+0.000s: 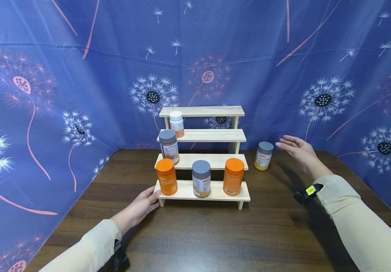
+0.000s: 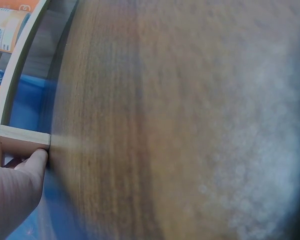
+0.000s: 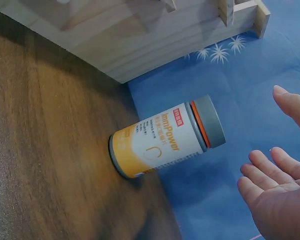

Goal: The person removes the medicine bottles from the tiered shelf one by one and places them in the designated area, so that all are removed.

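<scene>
My left hand [image 1: 140, 207] grips the left end of a stepped wooden display rack [image 1: 186, 194]; in the left wrist view the thumb [image 2: 36, 162] lies against the rack's leg, the other fingers mostly hidden. My right hand [image 1: 299, 154] is held with fingers extended, just right of a grey-lidded supplement bottle [image 1: 263, 156] and apart from it. That bottle [image 3: 157, 142] stands upright on the table, right of the rack. Two orange jars [image 1: 166, 179] and a grey-lidded bottle [image 1: 201, 182] between them stand on the lowest step.
Another grey-lidded bottle [image 1: 169, 147] is on the second step's left end, and a smaller white-capped bottle [image 1: 176, 122] on the third, also at left. The dark wooden table [image 1: 195, 234] ends at a blue dandelion-print cloth [image 1: 256, 87] behind and at both sides.
</scene>
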### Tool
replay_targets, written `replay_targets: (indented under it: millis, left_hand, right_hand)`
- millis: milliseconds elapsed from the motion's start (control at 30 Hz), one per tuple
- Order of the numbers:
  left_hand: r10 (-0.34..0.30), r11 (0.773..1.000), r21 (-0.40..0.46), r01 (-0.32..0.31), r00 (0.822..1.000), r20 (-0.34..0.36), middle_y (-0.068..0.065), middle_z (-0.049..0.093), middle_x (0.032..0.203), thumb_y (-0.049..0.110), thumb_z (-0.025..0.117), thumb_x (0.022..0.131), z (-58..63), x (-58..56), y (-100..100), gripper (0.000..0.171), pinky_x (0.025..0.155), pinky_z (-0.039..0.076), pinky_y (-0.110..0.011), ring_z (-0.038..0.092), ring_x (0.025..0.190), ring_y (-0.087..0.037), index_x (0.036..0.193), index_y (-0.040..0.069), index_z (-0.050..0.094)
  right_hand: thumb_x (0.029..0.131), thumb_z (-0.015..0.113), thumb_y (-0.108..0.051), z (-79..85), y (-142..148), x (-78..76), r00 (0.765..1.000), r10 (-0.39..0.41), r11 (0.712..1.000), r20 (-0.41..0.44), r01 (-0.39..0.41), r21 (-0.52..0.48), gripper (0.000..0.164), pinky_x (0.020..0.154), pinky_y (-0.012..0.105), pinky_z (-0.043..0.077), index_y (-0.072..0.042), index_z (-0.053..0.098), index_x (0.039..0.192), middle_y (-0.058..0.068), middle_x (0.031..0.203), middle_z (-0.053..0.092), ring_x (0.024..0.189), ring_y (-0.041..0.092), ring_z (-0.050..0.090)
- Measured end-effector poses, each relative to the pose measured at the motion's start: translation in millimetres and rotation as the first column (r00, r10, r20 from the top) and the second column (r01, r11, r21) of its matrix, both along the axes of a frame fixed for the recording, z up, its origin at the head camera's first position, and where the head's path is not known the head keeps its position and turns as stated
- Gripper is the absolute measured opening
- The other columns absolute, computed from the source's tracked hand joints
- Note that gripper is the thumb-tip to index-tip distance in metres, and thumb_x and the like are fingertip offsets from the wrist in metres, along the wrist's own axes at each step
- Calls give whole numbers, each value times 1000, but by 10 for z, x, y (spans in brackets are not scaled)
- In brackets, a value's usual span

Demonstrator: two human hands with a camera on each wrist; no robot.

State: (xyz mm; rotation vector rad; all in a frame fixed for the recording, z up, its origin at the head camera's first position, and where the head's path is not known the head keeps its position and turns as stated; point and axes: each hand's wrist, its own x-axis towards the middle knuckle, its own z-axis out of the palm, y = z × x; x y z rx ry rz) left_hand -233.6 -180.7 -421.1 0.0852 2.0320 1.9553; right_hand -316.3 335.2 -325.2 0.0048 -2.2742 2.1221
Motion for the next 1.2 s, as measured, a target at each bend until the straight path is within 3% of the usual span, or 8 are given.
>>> replay_targets:
  millis: [167,333,433,533,767,1033,1200]
  left_hand:
    - [-1,1000,0,1,1000,-2,-29,20,156,21,39,106,5,-2,0,59,117,24,-53,23,144,-40,151,-7,14]
    - [1,1000,-5,-1,1000,-1,-28,21,156,19,38,106,14,5,-5,57,117,24,-53,24,144,-40,151,-6,15]
    - [-3,1000,-10,3,1000,-10,-29,21,156,19,37,106,22,6,-10,57,117,24,-53,23,144,-40,151,-7,14]
    - [-4,1000,-11,4,1000,-6,-28,20,156,18,37,106,27,9,-14,56,117,24,-53,22,145,-39,151,-6,14]
    - [0,1000,-18,1,1000,11,-28,20,157,20,38,106,35,21,-10,57,117,25,-53,22,145,-40,152,-5,14]
    - [-9,1000,-23,9,1000,6,-27,20,157,19,37,106,33,23,-15,57,117,25,-53,22,145,-40,152,-5,14]
    - [-11,1000,-21,11,1000,-3,-28,20,157,18,36,106,23,13,-10,56,117,25,-53,22,145,-40,151,-6,14]
  right_hand:
    - [88,72,-26,36,-20,-14,1000,9,1000,5,-9,-17,81,122,32,15,-10,26,153,-26,103,59,97,-15,55]
    - [89,70,-33,142,-87,-9,1000,12,997,17,-13,71,82,124,40,12,-15,23,154,-19,120,55,136,5,40]
    - [89,68,-39,214,-134,-8,1000,8,989,5,-9,144,82,123,45,12,-18,23,155,-14,134,50,147,18,26]
    - [89,67,-41,273,-179,10,1000,9,983,-13,-7,182,81,123,48,13,-18,24,154,-13,137,50,147,20,26]
    - [89,69,-38,340,-287,62,999,44,987,-30,-39,157,81,123,46,15,-13,26,153,-18,123,55,141,16,35]
    - [87,70,-44,422,-448,61,998,58,978,-12,-55,200,86,123,44,18,-15,25,154,1,150,45,145,23,31]
    - [86,71,-43,466,-518,51,998,57,980,-16,-53,190,86,122,41,23,-13,27,153,-1,146,49,128,7,50]
